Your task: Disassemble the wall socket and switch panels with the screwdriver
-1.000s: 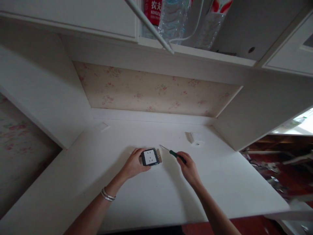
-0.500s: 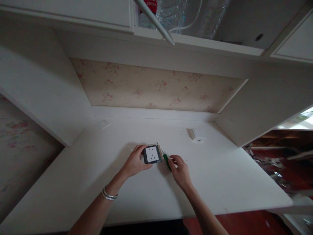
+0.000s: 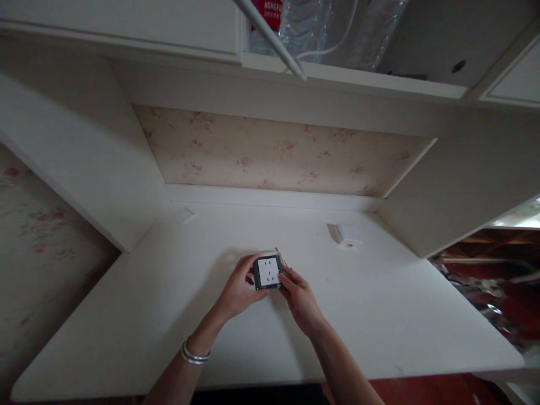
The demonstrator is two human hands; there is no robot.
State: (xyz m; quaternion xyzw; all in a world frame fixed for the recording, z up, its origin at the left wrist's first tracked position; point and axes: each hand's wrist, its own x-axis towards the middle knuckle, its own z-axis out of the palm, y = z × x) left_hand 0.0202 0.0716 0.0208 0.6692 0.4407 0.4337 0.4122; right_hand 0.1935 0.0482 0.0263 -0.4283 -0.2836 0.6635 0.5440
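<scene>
A wall socket [image 3: 269,271] with a white face and a dark frame is held just above the white tabletop, its slotted face towards me. My left hand [image 3: 241,284] is closed round its left side, thumb along the lower edge and fingers at the upper left. On the other side my right hand [image 3: 300,298] grips the right edge, with the thumb on the front and the other fingers partly hidden behind it. A thin dark tip shows at the socket's upper right corner. The green-handled screwdriver cannot be seen now; the right hand may cover it.
A small white box-shaped piece [image 3: 348,235] lies at the back right of the tabletop [image 3: 139,315]. A flat white square frame [image 3: 184,215] lies at the back left. Above hangs a shelf with clear plastic bottles [image 3: 306,28] and a pale rod [image 3: 278,45] jutting down.
My right hand has moved left, from beside the green-handled screwdriver to the socket's right edge, and grips it. The screwdriver's green handle has gone from sight. The view has shifted slightly.
</scene>
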